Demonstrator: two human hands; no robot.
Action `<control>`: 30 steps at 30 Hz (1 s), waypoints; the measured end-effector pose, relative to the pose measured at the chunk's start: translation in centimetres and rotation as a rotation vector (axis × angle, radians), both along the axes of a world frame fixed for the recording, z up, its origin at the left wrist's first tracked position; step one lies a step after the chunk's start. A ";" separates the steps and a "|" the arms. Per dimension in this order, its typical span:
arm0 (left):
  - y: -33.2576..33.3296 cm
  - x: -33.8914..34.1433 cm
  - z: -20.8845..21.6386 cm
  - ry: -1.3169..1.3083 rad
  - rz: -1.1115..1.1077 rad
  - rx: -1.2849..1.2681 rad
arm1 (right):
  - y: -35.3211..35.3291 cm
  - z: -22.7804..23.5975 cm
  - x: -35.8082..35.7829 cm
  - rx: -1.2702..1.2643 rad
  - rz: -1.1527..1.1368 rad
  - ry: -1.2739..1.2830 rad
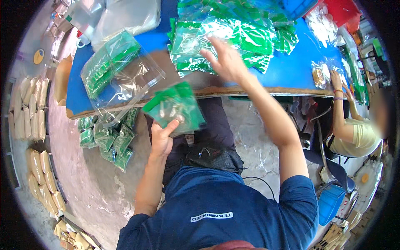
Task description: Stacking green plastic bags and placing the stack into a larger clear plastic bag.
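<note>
Navy shirt (262, 214) sits nearest, before the blue table (291, 77). Left hand (161, 139) thumb-clamps green packets (173, 104) off the table's front edge; right hand (228, 62), fingers spread, apparently empty, is nearer the packet pile (250, 39) lengthwise along the table.

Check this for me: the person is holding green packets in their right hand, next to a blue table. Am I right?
Not quite: the head view shows the green packets in the person's left hand, not the right hand. They are next to a blue table.
</note>
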State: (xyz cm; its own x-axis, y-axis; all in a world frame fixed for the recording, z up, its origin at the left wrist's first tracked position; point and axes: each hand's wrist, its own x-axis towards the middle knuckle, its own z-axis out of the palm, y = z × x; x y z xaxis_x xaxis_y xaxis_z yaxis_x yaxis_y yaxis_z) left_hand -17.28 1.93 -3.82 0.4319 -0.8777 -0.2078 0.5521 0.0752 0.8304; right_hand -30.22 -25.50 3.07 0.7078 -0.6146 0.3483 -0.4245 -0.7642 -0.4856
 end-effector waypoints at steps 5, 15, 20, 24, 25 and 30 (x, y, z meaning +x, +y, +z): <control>0.5 0.7 -2.3 0.575 0.021 -0.006 | 0.5 -3.9 -2.0 -0.396 0.156 0.209; -1.2 1.0 -2.3 0.284 -0.069 0.072 | -0.4 -3.0 3.2 -0.365 0.123 0.021; -0.7 1.7 -1.7 0.376 0.047 -0.016 | 1.5 -4.7 0.8 -0.330 0.410 0.201; -1.1 1.5 -2.6 0.254 -0.044 0.106 | 5.6 -3.3 -2.0 0.063 0.699 0.066; -1.0 1.5 -2.4 0.257 -0.055 0.108 | 4.8 -1.3 -1.5 0.093 0.625 0.143; -0.4 0.8 -2.6 0.412 -0.046 0.024 | -3.8 -3.5 -1.7 -0.462 -0.114 0.302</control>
